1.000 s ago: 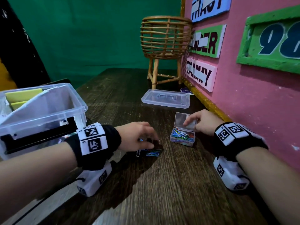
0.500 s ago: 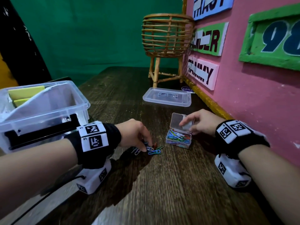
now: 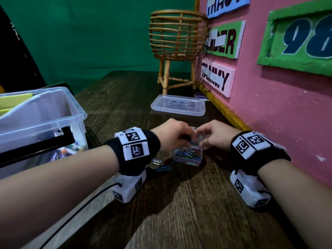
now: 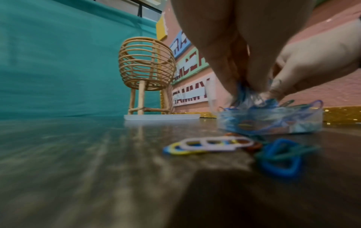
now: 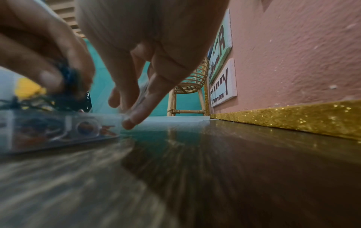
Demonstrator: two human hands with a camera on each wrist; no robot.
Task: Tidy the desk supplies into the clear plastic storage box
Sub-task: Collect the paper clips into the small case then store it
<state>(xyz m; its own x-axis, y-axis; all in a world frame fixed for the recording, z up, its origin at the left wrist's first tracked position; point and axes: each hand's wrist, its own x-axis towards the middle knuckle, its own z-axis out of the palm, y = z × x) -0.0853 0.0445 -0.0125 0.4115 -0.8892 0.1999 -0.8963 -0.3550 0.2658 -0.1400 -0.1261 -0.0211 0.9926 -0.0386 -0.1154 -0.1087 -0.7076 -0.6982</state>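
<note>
Head view is showing you both hands meeting over the little clip case (image 3: 187,156), which is sitting on the wooden desk (image 3: 179,212) between your wrists. Your left hand (image 3: 172,136) is pinching a bunch of paper clips with curled fingers and lowering them into the case, as the left wrist view is showing. Your right hand (image 3: 216,134) is reaching for the case's thin clear flap; its fingers are lying fairly straight, and one fingertip (image 5: 128,123) is sitting right at the case's corner, though the blur is making it hard to tell if you are gripping or only touching. The case is looking very full, so clips may be spilling over the edge if you are letting go too fast. If your right hand is pushing the flap down while your left fingers are inside, you could be tipping the light case over. A few loose clips (image 3: 160,165) are lying on the desk just beside the case, under your left wrist, and your wristband (image 3: 133,146) could be sweeping them away. The big storage box (image 3: 53,112) is waiting well apart on your left, and its lid (image 3: 177,105) is lying flat near the wicker stand (image 3: 177,35). The case could be popping open on the way over if the flap is not clicking.
</note>
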